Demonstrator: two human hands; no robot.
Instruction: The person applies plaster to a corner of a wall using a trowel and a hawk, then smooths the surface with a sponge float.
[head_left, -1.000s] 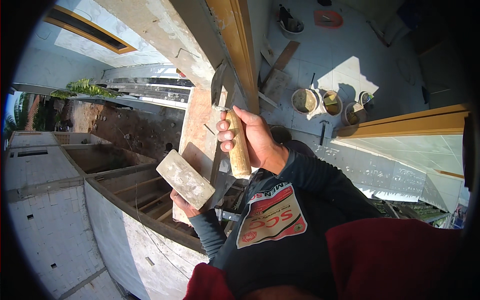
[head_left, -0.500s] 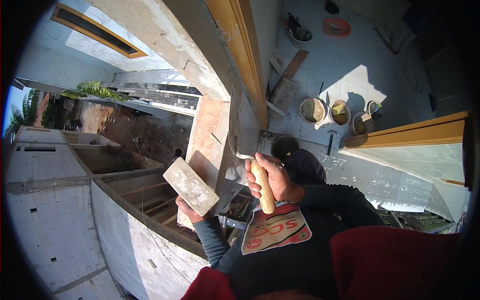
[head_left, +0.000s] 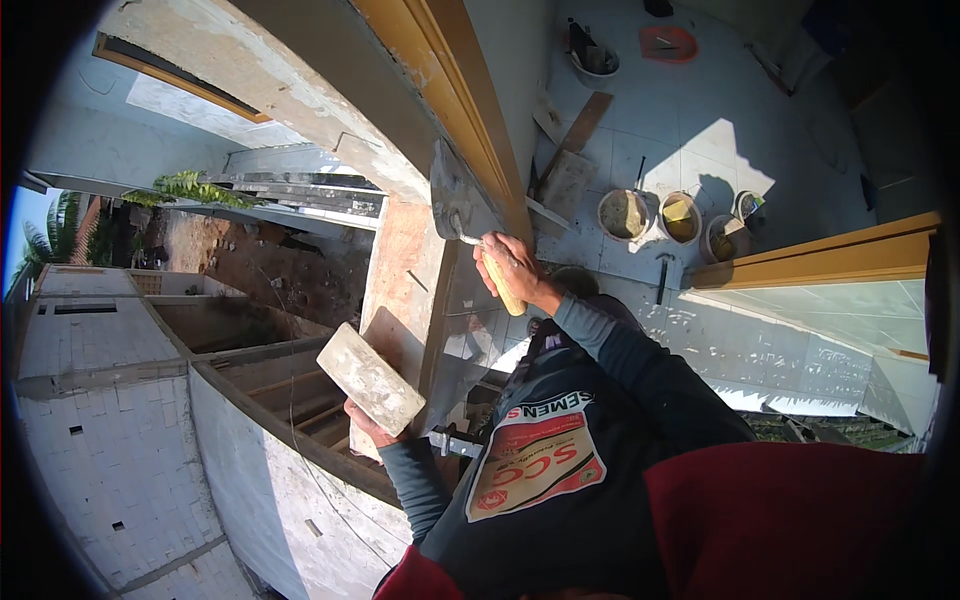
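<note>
My right hand [head_left: 518,268] is closed round the wooden handle of a trowel [head_left: 458,205]. The steel blade lies against the grey cement edge beside the orange-brown frame [head_left: 462,95]; whether mortar is under it I cannot tell. Lower left, my left hand [head_left: 368,422] grips a rectangular plastering float [head_left: 370,382] from beneath, its pale, cement-caked face upward. The float hides most of those fingers and any handle. Between the two hands runs a plaster-smeared ledge [head_left: 402,250] with a nail-like piece sticking out of it.
Buckets [head_left: 622,215] of mortar and other stuff stand on the tiled floor at right, near a hammer [head_left: 662,280]. A red basin [head_left: 668,44] and loose boards [head_left: 585,125] lie farther back. On the left, the ledge drops to a lower yard [head_left: 240,255] and a block wall [head_left: 110,460].
My right hand has moved up and away from my body, bringing the trowel blade to the cement edge by the frame. The float has shifted slightly left and down.
</note>
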